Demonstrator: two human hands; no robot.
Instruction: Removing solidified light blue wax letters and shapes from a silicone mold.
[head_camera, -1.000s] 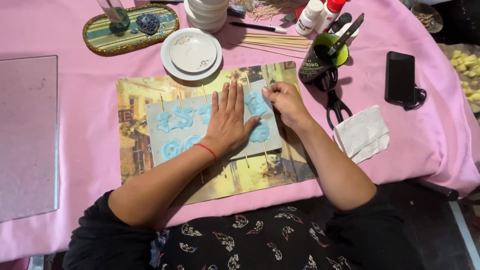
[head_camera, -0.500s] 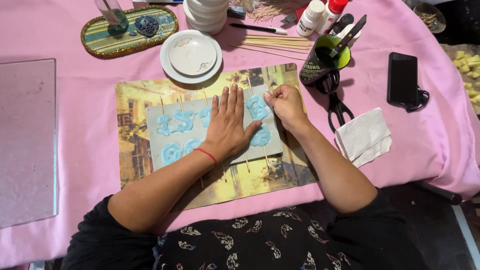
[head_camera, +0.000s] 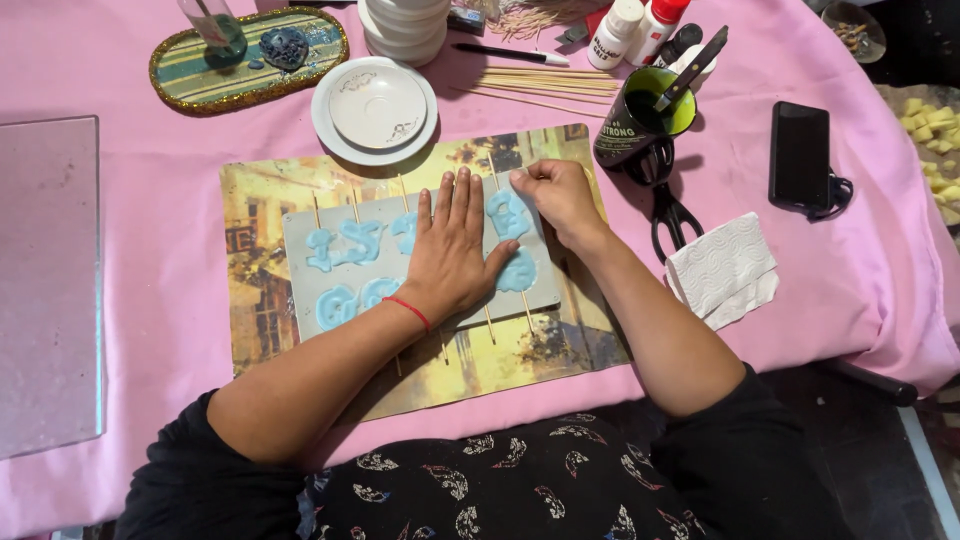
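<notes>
A grey mould sheet (head_camera: 345, 225) filled with light blue letter shapes (head_camera: 340, 245) lies on a picture placemat (head_camera: 265, 300), with thin wooden skewers (head_camera: 352, 205) sticking out under it. My left hand (head_camera: 452, 245) presses flat on the sheet's middle, fingers spread, a red string on the wrist. My right hand (head_camera: 560, 195) is at the sheet's upper right corner with its fingers pinched together by a blue letter (head_camera: 510, 213); what they pinch is hidden.
A white saucer (head_camera: 375, 108), a gold-rimmed oval tray (head_camera: 250, 60), loose skewers (head_camera: 545, 82), a black cup with a green inside (head_camera: 640, 120), scissors (head_camera: 665, 215), a folded napkin (head_camera: 722, 270), a black phone (head_camera: 800, 155) and a glass pane (head_camera: 48, 280) lie on the pink cloth.
My right hand has shifted slightly along the sheet's top right corner. The left hand stays pressed flat on the mould.
</notes>
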